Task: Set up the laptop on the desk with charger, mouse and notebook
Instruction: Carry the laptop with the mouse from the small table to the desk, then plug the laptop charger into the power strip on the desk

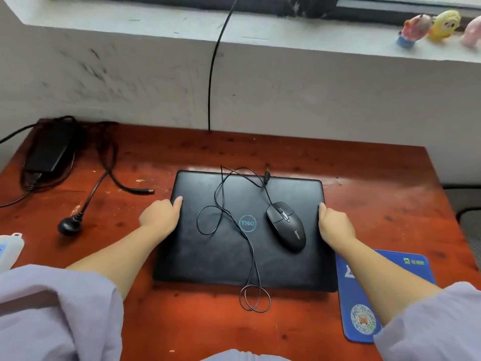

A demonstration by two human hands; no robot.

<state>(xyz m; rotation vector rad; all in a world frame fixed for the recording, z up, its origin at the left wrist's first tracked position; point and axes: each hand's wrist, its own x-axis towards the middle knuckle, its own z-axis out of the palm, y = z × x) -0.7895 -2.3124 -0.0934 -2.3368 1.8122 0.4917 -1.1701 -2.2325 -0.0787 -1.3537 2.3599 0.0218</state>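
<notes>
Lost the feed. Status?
Left hand and right hand grip closed laptop by its sides. Mouse and its cord on lid. Charger unplugged, back left.

The 1 head-worn camera looked forward and steeply down, close over the desk (pixel 182 321), facing the wall (pixel 286 100).

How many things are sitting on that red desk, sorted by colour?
Black: 3, namely the laptop, the mouse on its lid and the charger.
Blue: 1, the mouse pad.
White: 1, an object cut off by the left edge.
Total: 5
</notes>
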